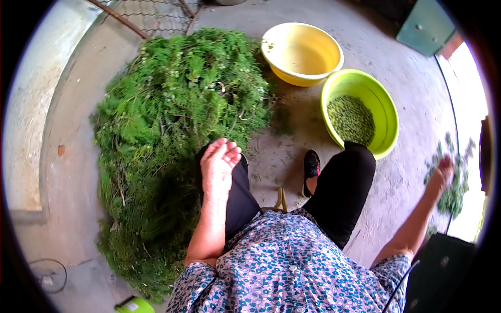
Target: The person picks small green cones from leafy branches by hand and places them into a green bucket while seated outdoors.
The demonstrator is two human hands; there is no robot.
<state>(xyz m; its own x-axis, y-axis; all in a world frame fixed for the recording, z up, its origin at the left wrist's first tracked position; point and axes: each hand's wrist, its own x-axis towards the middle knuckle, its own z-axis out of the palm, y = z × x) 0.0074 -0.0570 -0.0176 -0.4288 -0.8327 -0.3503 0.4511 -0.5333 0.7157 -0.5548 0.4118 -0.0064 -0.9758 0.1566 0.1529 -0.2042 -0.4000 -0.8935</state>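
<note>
My left hand (219, 160) is raised over my left thigh, palm partly turned up. Its fingers are loosely bent and nothing shows in them. Right beside it lies a big heap of cut evergreen branches (182, 99), with small pale berries among the leaves. Far out to the right, my right arm is stretched away from my body. There my right hand (445, 169) looks closed on a leafy evergreen branch (458, 193), whose sprays spread above and below the fist. Small green berries (350, 119) cover the bottom of a lime-green basin (387, 112) by my right knee.
A yellow basin (318, 52) with a few green bits on its wall stands behind the lime-green one. Dark green boxes (425, 28) stand at the far right and near right (441, 271). A lime-green object (134, 305) and a cable (65, 274) lie at the lower left.
</note>
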